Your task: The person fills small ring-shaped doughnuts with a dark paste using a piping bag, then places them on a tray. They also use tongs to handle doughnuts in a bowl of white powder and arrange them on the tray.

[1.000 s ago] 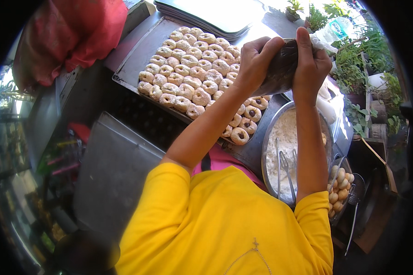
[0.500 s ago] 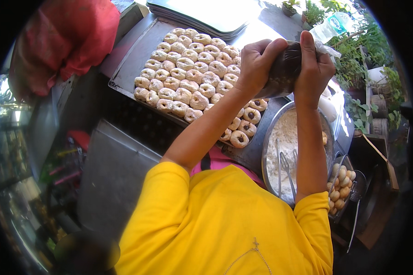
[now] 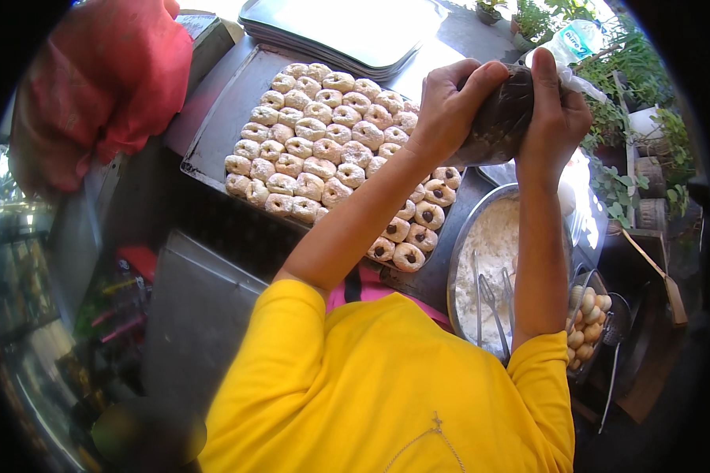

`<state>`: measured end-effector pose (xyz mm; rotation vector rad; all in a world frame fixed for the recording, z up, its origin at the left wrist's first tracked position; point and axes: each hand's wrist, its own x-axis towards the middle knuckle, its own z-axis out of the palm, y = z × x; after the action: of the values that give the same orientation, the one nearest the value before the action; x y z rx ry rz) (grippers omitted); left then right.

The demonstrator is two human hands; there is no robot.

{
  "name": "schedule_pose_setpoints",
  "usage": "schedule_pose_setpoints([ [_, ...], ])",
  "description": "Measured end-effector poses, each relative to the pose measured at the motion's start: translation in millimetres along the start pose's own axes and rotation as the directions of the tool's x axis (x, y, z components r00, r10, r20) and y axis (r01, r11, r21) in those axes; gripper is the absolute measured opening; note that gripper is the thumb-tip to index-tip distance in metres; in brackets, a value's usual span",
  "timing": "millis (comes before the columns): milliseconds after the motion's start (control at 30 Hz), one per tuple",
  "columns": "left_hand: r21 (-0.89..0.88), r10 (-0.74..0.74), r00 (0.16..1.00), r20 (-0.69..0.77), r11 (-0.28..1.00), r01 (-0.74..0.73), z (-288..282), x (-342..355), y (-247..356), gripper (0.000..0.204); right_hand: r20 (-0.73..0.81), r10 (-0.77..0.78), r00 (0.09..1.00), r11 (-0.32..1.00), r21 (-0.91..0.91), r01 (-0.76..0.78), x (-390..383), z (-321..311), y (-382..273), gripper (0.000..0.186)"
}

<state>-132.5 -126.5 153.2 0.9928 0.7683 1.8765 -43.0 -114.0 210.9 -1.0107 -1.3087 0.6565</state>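
Dark, shiny plastic makes up what looks like a filled bag (image 3: 497, 118), right of centre in the upper frame, gripped between the curled left hand (image 3: 451, 106) and right hand (image 3: 556, 122). Squeezing too hard or unevenly could split it and spill its contents over the doughnuts (image 3: 327, 148) to its lower left. Its long axis seems to slant from lower left to upper right; which end opens cannot be told.

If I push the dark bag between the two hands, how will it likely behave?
The dark bag is probably soft, since its surface shows creases. It may be rather heavy for its size, as it looks well filled, and the left hand and the right hand both hold it.
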Motion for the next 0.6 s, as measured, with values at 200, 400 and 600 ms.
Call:
schedule_pose_setpoints([
  [200,-0.006,-0.058,0.998,-0.031,0.998,0.058,-14,-3,-25,0.036,0.086,-0.016,0.996,0.999,0.039,0.012,-11,8,25,0.028],
  [400,-0.075,-0.062,0.996,-0.064,0.996,0.057,-21,-10,-36,0.034,0.088,-0.029,0.996,0.999,-0.038,0.032,-22,11,33,0.028],
  [600,-0.053,-0.038,0.999,-0.023,0.998,0.037,-12,-6,-20,0.034,0.09,-0.04,0.995,0.998,0.047,0.036,-16,5,16,0.029],
])
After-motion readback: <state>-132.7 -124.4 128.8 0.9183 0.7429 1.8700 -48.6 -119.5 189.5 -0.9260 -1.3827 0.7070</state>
